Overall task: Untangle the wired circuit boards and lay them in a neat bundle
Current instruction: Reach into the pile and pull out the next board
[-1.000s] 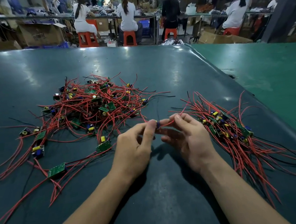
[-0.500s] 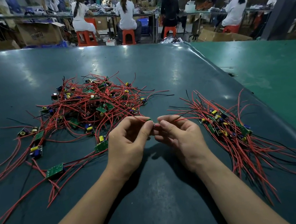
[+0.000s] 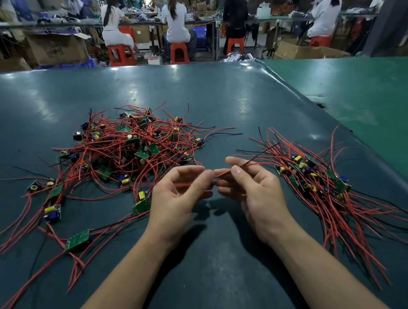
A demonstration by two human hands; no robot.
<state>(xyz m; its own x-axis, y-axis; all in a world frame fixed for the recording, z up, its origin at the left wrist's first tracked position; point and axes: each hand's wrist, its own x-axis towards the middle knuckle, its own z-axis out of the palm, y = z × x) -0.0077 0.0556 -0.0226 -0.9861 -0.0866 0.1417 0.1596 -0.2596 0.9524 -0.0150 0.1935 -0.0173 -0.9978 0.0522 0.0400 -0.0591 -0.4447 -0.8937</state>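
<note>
Reached forward over the dark table (image 3: 219, 266), forearms converging, left hand (image 3: 177, 197) and right hand (image 3: 257, 194) palm-up, each grip pinched narrow on one red-wired board (image 3: 221, 175) held between them above the table. Lay beyond: neat bundle (image 3: 327, 184) at right, tangled pile (image 3: 127, 149) at left.
</note>
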